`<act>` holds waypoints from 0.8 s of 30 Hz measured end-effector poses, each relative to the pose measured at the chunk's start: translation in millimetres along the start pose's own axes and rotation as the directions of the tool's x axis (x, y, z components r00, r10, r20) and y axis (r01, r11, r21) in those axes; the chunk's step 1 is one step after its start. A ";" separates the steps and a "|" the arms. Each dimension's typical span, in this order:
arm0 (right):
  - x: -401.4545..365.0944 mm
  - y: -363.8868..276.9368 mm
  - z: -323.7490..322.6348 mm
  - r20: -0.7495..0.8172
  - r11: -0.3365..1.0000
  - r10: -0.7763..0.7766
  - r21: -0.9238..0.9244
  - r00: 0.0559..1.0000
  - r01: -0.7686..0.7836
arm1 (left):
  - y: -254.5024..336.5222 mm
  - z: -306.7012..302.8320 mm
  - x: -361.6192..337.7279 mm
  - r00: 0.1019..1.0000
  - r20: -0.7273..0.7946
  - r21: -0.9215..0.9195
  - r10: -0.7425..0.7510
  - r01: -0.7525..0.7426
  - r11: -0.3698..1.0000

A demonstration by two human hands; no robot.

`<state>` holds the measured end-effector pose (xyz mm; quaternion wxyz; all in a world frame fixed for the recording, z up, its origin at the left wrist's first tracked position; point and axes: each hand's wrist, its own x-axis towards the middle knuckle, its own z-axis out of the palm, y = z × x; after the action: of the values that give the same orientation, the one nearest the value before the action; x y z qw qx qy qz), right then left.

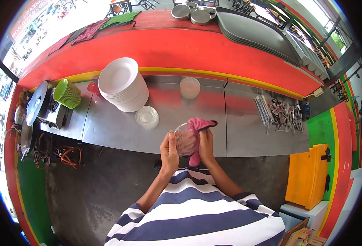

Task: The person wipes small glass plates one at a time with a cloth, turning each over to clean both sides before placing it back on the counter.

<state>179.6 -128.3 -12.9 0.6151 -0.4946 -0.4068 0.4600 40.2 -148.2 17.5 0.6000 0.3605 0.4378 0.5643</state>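
A clear glass bowl (184,141) is held up in front of my body, near the counter's front edge. My left hand (170,152) grips its left rim, thumb on top. On the other side, my right hand (206,144) holds a pink cloth (195,128) with a dark edge against the bowl; part of the cloth hangs below. Another clear glass dish (147,117) rests on the steel counter (115,127) to the left. Farther back stands a round translucent container (190,88).
A tall stack of white plates (123,86) and green bowls (67,94) stand on the left. Cutlery (281,115) lies in a pile on the right. Behind the counter rises a red ledge (168,49) bearing trays (259,35). A yellow box (308,176) sits lower right.
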 end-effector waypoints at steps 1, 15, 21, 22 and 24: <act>-3.4 -0.3 -4.2 -0.044 0.996 0.066 0.058 0.997 -0.063 | 0.8 8.6 -0.4 0.999 -0.003 0.020 0.041 -0.040 0.999; 9.7 -23.2 -71.5 0.211 0.981 0.082 -0.188 0.974 -0.042 | 3.5 46.4 -12.3 0.899 0.241 0.334 -0.366 0.278 0.901; -5.0 -9.3 -76.7 0.288 0.913 -0.342 -0.124 0.895 0.389 | -20.0 51.3 -23.3 0.962 0.011 -0.215 -0.273 0.269 0.939; -12.4 -23.1 -72.7 0.330 0.859 -0.392 -0.203 0.859 0.470 | -17.8 54.1 -24.1 0.961 -0.042 -0.312 -0.272 0.247 0.918; -27.1 -25.8 -70.0 0.405 0.793 -0.427 -0.263 0.809 0.550 | -23.7 46.0 -22.9 0.978 -0.053 -0.236 -0.203 0.185 0.954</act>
<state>244.0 -173.2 -1.4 0.5346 -0.3940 -0.6960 0.2730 92.0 -170.6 14.6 0.6729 0.2222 0.4256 0.5628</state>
